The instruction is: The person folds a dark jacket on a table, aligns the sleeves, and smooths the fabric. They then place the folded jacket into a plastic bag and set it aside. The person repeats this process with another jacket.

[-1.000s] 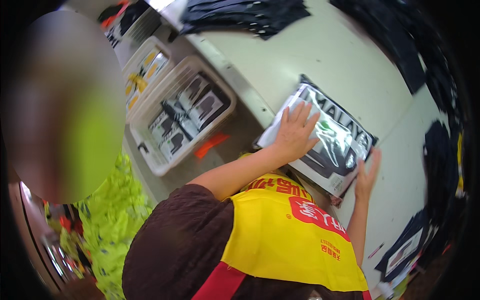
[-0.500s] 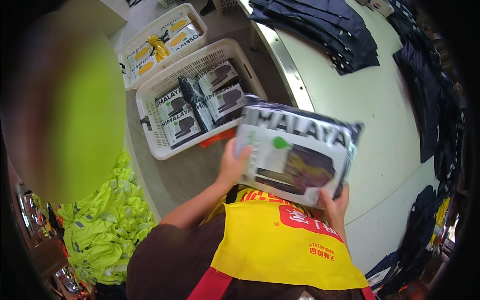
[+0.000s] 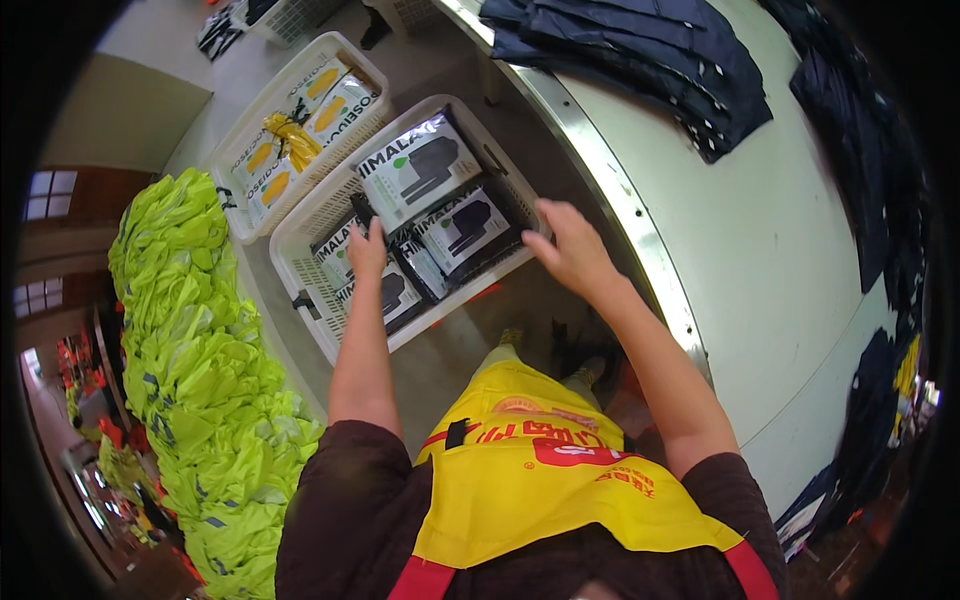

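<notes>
1. Windows (image 3: 47, 195), between nine and ten o'clock, are small and partly lost in the black rim; the clutter beneath them is too blurred to sort.
2. Neon yellow-green garments (image 3: 200, 380) heap up from nine o'clock round to seven; the lower edge of the picture cuts the pile off, and single pieces are hard to separate.
3. Far basket (image 3: 246, 236), toward half past ten, holds yellow-printed packs (image 3: 345, 108) with a yellow bundle (image 3: 292, 138) lying over them, covering parts of their fronts.
4. Left hand (image 3: 368, 255), at ten o'clock, is over the near basket (image 3: 450, 308), beside its packs. Some fingers are hidden, so I cannot tell whether it grips or touches anything; hand and forearm cover part of the packs there.
5. White pack (image 3: 418, 168) with a dark garment print lies at eleven o'clock, inside the near basket, on top of dark-edged packs (image 3: 465, 230) and partly covering them.
6. Yellow apron (image 3: 560, 450), at five o'clock, has folds that distort its print.
7. Right hand (image 3: 575, 250), at two o'clock, is released, thumb apart from fingers, near the basket's right end.
8. Navy garments (image 3: 630, 70), stacked at one o'clock on the pale table (image 3: 720, 230), are cropped above.
9. Dark clothing (image 3: 840, 170), past two o'clock, fades into the rim.
</notes>
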The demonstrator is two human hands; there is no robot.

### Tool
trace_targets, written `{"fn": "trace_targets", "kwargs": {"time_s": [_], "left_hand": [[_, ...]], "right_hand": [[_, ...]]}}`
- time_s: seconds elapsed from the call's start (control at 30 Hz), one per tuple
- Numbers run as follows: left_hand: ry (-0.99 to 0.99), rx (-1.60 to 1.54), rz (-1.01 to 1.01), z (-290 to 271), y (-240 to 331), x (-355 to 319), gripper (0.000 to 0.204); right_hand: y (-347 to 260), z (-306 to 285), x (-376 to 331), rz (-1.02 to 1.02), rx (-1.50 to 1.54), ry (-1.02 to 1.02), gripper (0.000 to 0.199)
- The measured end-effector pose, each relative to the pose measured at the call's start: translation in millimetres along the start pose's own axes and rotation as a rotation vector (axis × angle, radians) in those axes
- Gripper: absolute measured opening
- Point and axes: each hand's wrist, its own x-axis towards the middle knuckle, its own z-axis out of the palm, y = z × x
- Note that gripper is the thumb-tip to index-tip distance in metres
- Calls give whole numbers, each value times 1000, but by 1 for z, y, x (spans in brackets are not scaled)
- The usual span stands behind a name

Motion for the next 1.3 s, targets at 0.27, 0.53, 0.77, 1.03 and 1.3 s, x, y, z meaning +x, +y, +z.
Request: {"fn": "trace_targets", "kwargs": {"time_s": [0.27,0.53,0.77,1.03,1.3], "left_hand": [[-652,152,383,47,27,-164,39],[-1295,-140,1562,67,196,-395,22],[-1176,-309,2050,108,342,-632,30],[-1027,-94,2153,189,375,-803,57],[-849,35,2189,198,359,-814,54]], "right_hand": [[34,9,-272,825,218,-241,39],[75,70,-564,1433,148,245,36],[76,149,-728,1757,465,617,32],[90,149,-942,2205,276,1354,29],[177,82,-1086,2090,989,2801,51]]}}
